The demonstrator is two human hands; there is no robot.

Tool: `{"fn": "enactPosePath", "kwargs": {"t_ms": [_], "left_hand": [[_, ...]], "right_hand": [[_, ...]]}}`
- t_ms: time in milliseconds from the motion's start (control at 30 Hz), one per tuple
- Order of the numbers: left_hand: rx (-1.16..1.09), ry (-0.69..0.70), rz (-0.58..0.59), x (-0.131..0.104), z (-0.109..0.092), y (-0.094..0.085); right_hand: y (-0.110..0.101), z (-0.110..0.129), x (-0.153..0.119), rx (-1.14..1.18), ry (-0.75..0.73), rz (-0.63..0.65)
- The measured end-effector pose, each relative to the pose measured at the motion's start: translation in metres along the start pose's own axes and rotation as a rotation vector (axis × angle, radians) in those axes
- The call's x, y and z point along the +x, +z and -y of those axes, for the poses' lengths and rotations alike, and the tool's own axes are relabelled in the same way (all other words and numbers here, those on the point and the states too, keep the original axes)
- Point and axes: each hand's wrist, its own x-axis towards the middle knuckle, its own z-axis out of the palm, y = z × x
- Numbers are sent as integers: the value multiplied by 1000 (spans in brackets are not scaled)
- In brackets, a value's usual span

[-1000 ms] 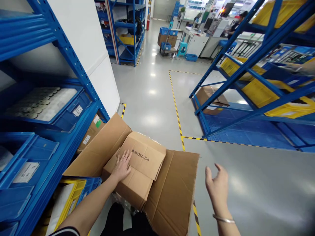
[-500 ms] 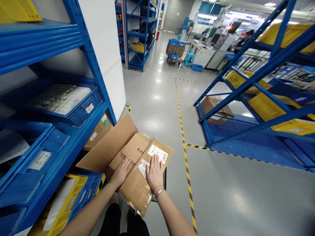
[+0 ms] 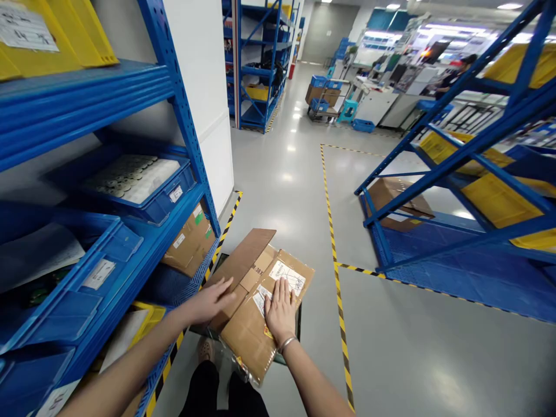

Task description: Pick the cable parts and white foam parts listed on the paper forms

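Note:
A cardboard box (image 3: 266, 259) stands low in front of me, with small brown cartons partly visible inside. Its right flap (image 3: 247, 339), covered in clear tape and white labels, lies folded over the top. My right hand (image 3: 281, 310) rests flat on that flap, fingers spread over the labels. The left flap (image 3: 245, 255) leans inward over the opening. My left hand (image 3: 212, 301) is against the outer side of this left flap, its fingers apart and holding nothing.
Blue shelving (image 3: 186, 121) with blue bins (image 3: 158, 197) runs along the left. Another blue rack (image 3: 377, 231) with yellow bins is at the right. Striped tape (image 3: 334, 255) marks the floor. A cart (image 3: 324, 107) stands farther back, and a person (image 3: 452, 78) is at the back right.
The left flap has tilted from outward to inward over the opening. My left hand has moved from the inner cartons to the flap's outside. My right hand stays on the right flap.

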Motion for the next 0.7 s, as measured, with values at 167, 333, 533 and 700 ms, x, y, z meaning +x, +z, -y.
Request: {"fn": "enactPosePath", "kwargs": {"t_ms": [167, 333, 533, 700], "left_hand": [[437, -55, -61, 7, -15, 119], [395, -22, -75, 12, 6, 136], [249, 0, -1, 13, 6, 120], [117, 81, 23, 11, 11, 119]], "right_hand": [[2, -2, -1, -18, -7, -17], [4, -2, 1, 88, -20, -71], [-28, 41, 53, 711, -73, -57], [-72, 143, 149, 1320, 34, 294]]}}
